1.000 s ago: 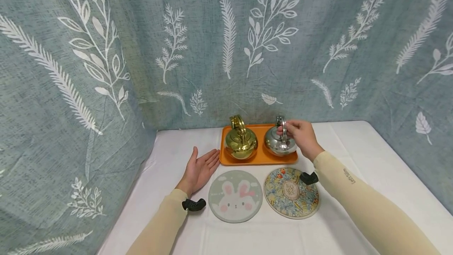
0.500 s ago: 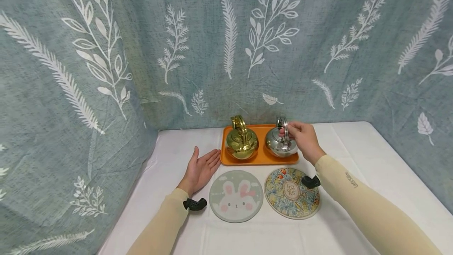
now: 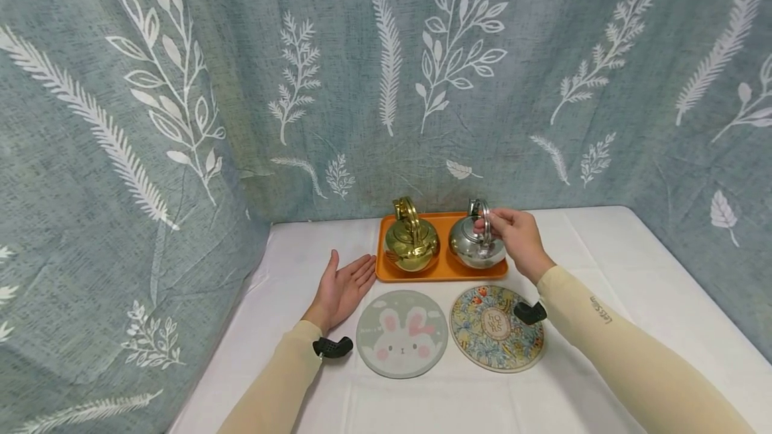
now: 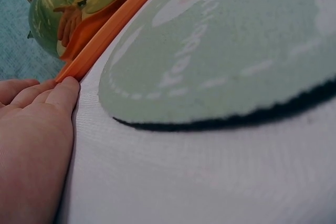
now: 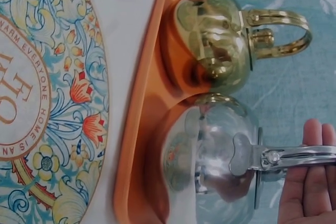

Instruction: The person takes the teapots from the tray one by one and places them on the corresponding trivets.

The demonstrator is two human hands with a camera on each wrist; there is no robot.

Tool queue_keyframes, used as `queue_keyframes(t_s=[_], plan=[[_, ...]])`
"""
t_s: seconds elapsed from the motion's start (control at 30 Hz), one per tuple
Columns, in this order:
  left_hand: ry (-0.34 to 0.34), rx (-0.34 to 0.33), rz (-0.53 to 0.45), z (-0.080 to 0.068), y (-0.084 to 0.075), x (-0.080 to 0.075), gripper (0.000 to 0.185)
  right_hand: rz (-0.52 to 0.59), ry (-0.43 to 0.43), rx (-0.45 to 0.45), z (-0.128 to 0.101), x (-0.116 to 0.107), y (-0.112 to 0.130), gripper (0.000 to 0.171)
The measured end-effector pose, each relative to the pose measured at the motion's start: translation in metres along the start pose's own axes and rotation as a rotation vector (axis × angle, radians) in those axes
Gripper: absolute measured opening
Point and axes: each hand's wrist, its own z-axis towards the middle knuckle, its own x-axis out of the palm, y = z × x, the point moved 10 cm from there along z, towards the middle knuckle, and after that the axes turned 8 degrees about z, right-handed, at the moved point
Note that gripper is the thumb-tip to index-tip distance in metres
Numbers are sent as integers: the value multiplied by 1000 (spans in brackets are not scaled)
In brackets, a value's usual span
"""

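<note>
A rabbit-print mat (image 3: 402, 353) and a floral mat (image 3: 497, 337) lie on the near side of the fingers. The left hand (image 3: 340, 290), fingers extended, touches an orange tray (image 3: 444, 274); a golden kettle (image 3: 412, 246) sits just beyond its fingertips. The right hand (image 3: 521, 241) curls its fingers round the handle (image 5: 299, 156) of a silver kettle (image 3: 473, 250), its body below them. A leaf-print curtain (image 3: 344, 106) hangs behind.
</note>
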Motion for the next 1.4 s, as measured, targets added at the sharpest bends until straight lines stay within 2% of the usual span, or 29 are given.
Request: queue_keyframes(t_s=[0.53, 1.03, 1.4], plan=[[-8, -4, -37, 2, 2, -1, 105, -53, 24, -37, -10, 3, 22, 39], [-13, 0, -25, 0, -1, 2, 104, 29, 18, -54, -16, -1, 38, 36], [-7, -10, -30, 0, 0, -1, 106, 45, 34, -69, -23, 1, 41, 36]])
